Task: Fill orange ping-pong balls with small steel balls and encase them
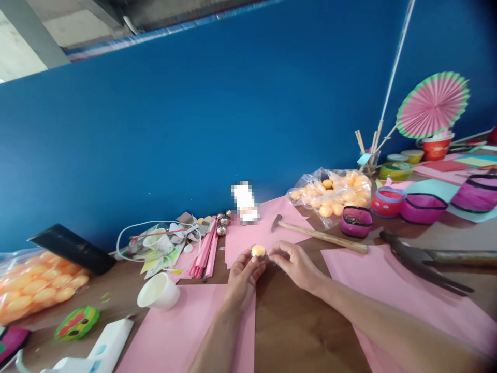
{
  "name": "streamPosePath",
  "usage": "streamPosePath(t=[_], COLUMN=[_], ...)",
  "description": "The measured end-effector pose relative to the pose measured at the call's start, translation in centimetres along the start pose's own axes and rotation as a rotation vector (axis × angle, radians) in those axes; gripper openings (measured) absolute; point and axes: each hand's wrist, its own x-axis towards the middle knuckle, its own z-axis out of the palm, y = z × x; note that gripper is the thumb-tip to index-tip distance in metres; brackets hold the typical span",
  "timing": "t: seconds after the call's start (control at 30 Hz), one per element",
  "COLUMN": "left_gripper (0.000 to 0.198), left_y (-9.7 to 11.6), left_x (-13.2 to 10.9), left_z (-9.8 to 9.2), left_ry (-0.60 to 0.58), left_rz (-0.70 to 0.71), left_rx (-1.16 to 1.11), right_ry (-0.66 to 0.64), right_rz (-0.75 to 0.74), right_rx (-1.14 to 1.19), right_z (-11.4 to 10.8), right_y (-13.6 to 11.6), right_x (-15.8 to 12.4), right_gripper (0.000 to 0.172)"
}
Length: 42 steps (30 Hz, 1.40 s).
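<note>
My left hand (245,274) holds a small orange-yellow ball (258,251) between thumb and fingers, above the brown table near the middle of the view. Just to the right of the ball is my right hand (294,263), its thumb and fingertips pinched together close to the ball's side. What the right fingertips hold, if anything, is too small to make out. Pink paper (186,331) lies under my left forearm, and another pink sheet (252,233) lies behind the hands.
A small hammer (322,235) lies behind my right hand, and a claw hammer (423,259) lies farther right. Bagged orange balls (341,194) stand at the back. A white cup (158,291) and a power strip (111,344) are on the left.
</note>
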Motion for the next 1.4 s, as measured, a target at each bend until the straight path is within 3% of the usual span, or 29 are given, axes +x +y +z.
streamPosePath(t=[0.4, 0.87, 1.13, 1.4], left_gripper=[0.044, 0.032, 0.034, 0.038], left_y=[-0.63, -0.72, -0.61, -0.66], left_x=[0.16, 0.25, 0.22, 0.16], left_z=[-0.32, -0.27, -0.26, -0.23], left_ry=[-0.024, -0.031, -0.031, -0.049], left_rz=[0.035, 0.041, 0.032, 0.038], left_rx=[0.03, 0.074, 0.075, 0.078], right_ry=[-0.035, -0.076, -0.097, -0.111], right_rz=[0.079, 0.109, 0.181, 0.222], right_rx=[0.16, 0.253, 0.264, 0.418], right_z=[0.02, 0.07, 0.04, 0.24], right_y=[-0.39, -0.35, -0.45, -0.49], right_x=[0.03, 0.02, 0.14, 0.1], right_gripper=[0.009, 0.014, 0.016, 0.022])
